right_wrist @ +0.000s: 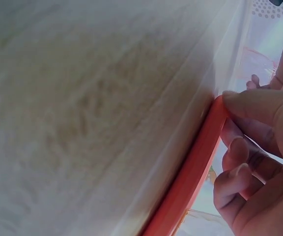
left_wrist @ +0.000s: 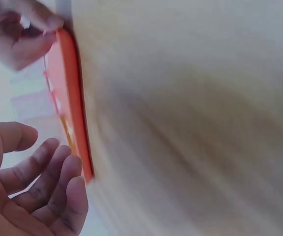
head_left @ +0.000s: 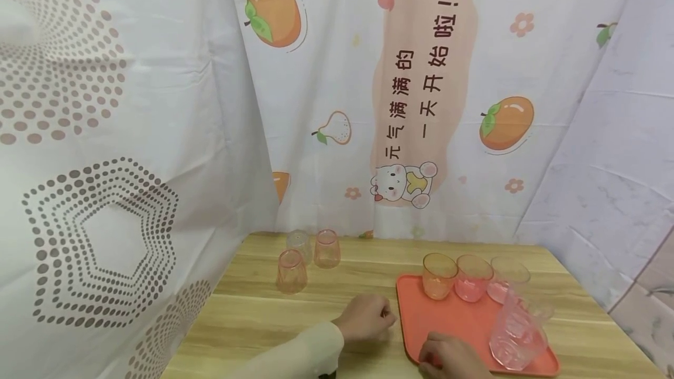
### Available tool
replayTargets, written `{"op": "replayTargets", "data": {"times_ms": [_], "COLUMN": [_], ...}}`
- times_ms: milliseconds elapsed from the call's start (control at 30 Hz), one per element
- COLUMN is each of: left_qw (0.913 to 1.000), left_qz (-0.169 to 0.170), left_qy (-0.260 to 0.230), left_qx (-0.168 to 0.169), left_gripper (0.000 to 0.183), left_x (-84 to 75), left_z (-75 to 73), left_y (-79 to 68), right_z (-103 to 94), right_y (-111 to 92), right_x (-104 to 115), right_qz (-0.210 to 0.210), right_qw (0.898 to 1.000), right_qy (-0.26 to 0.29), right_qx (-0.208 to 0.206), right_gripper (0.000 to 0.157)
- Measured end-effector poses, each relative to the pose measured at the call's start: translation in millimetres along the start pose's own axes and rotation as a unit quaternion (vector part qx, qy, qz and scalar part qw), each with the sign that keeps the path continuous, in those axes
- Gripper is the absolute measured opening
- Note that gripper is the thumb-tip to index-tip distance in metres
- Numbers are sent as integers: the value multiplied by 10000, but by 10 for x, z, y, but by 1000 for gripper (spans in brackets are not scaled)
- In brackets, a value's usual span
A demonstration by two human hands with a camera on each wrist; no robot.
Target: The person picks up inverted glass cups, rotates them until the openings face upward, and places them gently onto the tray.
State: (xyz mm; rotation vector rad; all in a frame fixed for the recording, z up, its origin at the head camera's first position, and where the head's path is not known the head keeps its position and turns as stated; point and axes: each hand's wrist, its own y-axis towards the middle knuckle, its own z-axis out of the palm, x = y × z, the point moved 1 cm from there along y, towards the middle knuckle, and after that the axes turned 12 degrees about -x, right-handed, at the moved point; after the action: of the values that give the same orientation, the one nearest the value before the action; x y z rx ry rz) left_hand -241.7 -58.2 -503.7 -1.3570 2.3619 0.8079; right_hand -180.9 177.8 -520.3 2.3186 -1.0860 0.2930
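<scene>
An orange-red tray [head_left: 447,323] lies on the wooden table. At its near left corner, my right hand [head_left: 453,358] pinches the rim; in the right wrist view the thumb [right_wrist: 252,105] presses the outer side. My left hand [head_left: 367,317] is beside the tray's left edge, fingers loosely bent and holding nothing. Along the tray's far side stand a yellow-orange cup [head_left: 439,286], a pink cup [head_left: 472,288] and a clear, pinkish cup [head_left: 508,276]. A clear pink pitcher [head_left: 518,341] is on the tray's right part, tilted in the head view.
At the table's far left stand a clear glass [head_left: 299,244] and two pink glasses, one nearer [head_left: 292,274] and one farther right [head_left: 327,250]. Printed curtains [head_left: 326,75] hang behind the table and at both sides.
</scene>
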Motion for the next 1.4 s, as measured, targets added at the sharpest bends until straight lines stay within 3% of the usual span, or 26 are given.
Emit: {"op": "replayTargets", "data": {"times_ms": [100, 333, 433, 767, 1033, 1133, 1267, 1400], "left_qw": [9999, 9991, 9986, 9946, 9907, 9920, 9864, 9825], "left_qz": [-26, -50, -103, -203, -203, -178, -204, -368], "left_qy": [-1, 30, -98, -473, -931, -314, 485, 637], "left_qx": [-111, -423, -513, -902, -974, -1209, -1560, -1710], "left_gripper": [29, 22, 28, 29, 30, 28, 24, 21], "left_x": [80, 242, 320, 612, 660, 720, 859, 959], "left_z": [-126, -490, -629, -948, -1296, -1393, -1480, -1574], "left_y": [14, 34, 50, 65, 66, 68, 66, 66], "right_z": [1, 16, 25, 25, 0, 3, 4, 3], "right_y": [7, 22, 26, 37, 57, 50, 31, 39], "right_x": [5, 16, 10, 19, -14, -22, -31, -38], "right_qz": [173, 58, 44, 191, 70, -107, -216, -168], "right_qw": [9998, 9999, 9998, 9998, 9998, 9999, 9997, 9997], "right_qy": [-6, -31, -46, 71, 115, 84, 113, 173], "right_qx": [74, -110, -167, 86, 170, 39, -2, 94], "right_gripper": [16, 20, 21, 20, 20, 20, 20, 18]}}
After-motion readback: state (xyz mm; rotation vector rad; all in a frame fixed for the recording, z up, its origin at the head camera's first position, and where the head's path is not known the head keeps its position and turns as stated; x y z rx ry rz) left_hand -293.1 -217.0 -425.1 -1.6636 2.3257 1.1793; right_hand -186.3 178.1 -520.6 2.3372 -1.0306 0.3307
